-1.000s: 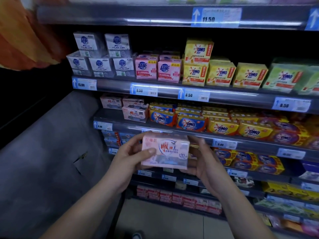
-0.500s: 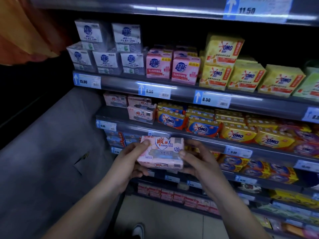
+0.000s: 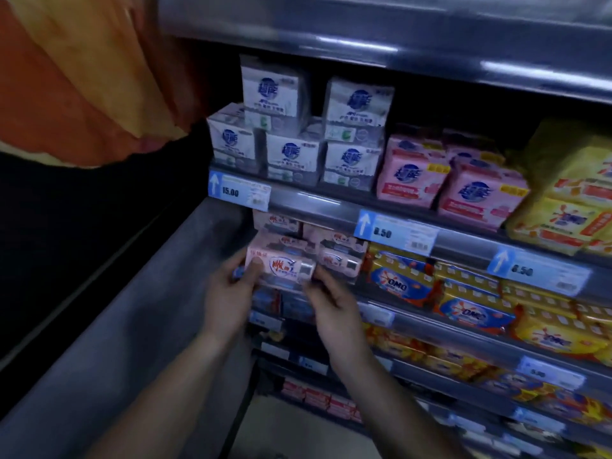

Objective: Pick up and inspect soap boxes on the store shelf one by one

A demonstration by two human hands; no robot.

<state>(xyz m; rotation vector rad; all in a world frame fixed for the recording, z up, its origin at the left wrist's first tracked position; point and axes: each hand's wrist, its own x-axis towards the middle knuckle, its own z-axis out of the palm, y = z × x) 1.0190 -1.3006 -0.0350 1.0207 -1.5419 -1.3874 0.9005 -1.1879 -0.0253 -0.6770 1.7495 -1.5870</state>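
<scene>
A pale pink soap box [image 3: 280,268] with red lettering is held level between both hands at the left end of the second shelf. My left hand [image 3: 231,293] grips its left end, thumb on the front face. My right hand [image 3: 334,309] holds its right end with the fingertips. The box sits right in front of matching pink soap boxes [image 3: 337,256] stacked on that shelf, and I cannot tell whether it touches them.
White soap packs [image 3: 291,127] and pink packs [image 3: 450,187] fill the shelf above, with yellow packs [image 3: 569,200] to the right. OMO soap boxes [image 3: 404,279] sit beside the pink boxes. A grey side panel [image 3: 139,309] bounds the shelving on the left. Price tags [image 3: 238,192] line the shelf edges.
Both hands have carried the pink soap box up and leftward toward the left end of the second shelf; the view has shifted closer to the shelving.
</scene>
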